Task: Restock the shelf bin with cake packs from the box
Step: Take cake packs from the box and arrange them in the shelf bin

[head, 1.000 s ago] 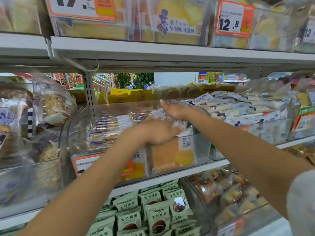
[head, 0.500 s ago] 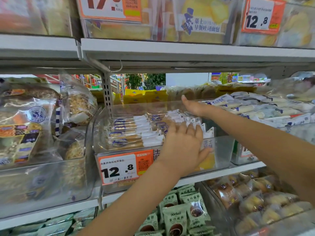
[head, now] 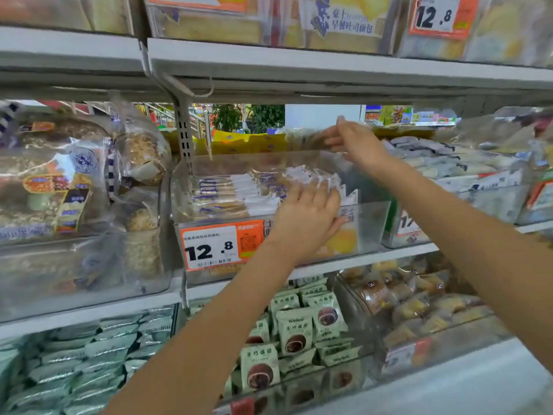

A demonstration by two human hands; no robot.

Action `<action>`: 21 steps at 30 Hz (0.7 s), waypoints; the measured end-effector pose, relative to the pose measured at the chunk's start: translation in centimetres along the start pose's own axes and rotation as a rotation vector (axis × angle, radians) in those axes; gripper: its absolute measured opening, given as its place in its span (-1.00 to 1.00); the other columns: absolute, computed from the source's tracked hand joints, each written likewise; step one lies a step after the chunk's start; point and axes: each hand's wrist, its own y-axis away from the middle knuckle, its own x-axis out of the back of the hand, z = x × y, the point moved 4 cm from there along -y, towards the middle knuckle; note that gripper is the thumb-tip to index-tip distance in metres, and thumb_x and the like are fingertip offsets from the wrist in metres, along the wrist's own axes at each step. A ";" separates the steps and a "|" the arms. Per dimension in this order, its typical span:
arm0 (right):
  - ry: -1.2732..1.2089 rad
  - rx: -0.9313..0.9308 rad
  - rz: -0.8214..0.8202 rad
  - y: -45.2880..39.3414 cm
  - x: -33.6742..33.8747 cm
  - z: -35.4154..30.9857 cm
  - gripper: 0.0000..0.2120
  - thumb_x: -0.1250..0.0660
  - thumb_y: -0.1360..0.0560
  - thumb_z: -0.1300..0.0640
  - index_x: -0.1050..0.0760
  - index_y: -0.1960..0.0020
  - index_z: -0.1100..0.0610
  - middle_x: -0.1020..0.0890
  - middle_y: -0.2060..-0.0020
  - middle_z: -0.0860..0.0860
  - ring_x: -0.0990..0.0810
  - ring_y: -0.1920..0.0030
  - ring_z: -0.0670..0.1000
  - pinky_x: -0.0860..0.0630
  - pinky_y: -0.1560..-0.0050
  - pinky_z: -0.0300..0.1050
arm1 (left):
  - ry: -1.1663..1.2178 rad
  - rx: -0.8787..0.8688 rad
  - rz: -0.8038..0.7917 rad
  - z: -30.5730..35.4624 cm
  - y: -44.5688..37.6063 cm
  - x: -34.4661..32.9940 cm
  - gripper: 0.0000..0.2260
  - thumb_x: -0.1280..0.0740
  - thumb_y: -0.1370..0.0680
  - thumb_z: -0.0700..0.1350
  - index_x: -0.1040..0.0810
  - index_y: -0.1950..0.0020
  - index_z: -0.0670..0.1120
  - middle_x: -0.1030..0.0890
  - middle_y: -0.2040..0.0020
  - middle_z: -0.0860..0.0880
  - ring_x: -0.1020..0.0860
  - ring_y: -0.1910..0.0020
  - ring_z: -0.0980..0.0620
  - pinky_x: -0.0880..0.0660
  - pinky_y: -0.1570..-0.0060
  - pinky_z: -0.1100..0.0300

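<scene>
A clear plastic shelf bin [head: 372, 226] stands on the middle shelf with an orange 12.8 price tag [head: 220, 245] on its front. Inside lie rows of clear-wrapped cake packs [head: 227, 194] with blue and white labels, filling its left and middle. My left hand [head: 305, 218] rests over the bin's front wall, straight fingers on the packs at the right end of the rows. My right hand [head: 351, 142] is raised over the bin's back right corner, fingers bent near a wrapped pack behind the bin; whether it holds anything I cannot tell. The box is out of view.
Bagged breads [head: 59, 181] fill the bin on the left. White packs [head: 443, 163] fill the bin on the right. The shelf above [head: 329, 64] hangs low over the bin. Green snack packs [head: 299, 324] and small buns [head: 419, 298] sit on the shelf below.
My right hand has lifted from the bin's back rim and moved up and right. My left hand has stayed on the packs at the front. The view has shifted left.
</scene>
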 end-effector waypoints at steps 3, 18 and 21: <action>-0.183 0.142 0.226 9.4 1.6 -1.4 -0.66 -0.02 -0.66 0.08 -0.52 -0.04 0.22 -0.61 0.10 0.03 -0.57 0.09 -0.11 -0.48 0.04 -0.32 | 0.036 -0.029 0.283 3.1 4.6 1.6 -0.73 -0.17 -0.57 -0.19 -0.60 -0.15 -0.20 -0.62 -0.16 -0.15 -0.50 -0.28 -0.17 -0.17 -0.40 -0.15; 0.375 -0.684 -1.061 52.2 -19.4 22.8 -0.64 -0.24 -0.56 0.12 -0.35 -0.32 0.20 -0.51 -0.20 0.17 -0.50 -0.17 0.14 -0.42 -0.10 -0.09 | 0.623 0.712 -1.334 20.2 47.7 -6.0 -0.70 -0.19 -0.58 0.01 -0.42 -0.28 -0.05 -0.54 -0.19 -0.08 -0.52 -0.17 -0.11 -0.47 -0.03 0.05; 0.512 -0.720 -1.299 56.1 -22.7 24.9 -0.74 -0.21 -0.56 0.15 -0.43 -0.22 0.19 -0.52 -0.13 0.18 -0.51 -0.11 0.17 -0.45 -0.03 -0.10 | 0.739 0.812 -1.473 21.5 50.8 -7.1 -0.77 -0.18 -0.60 0.03 -0.46 -0.17 -0.05 -0.58 -0.10 -0.10 -0.56 -0.04 -0.13 -0.49 0.08 0.07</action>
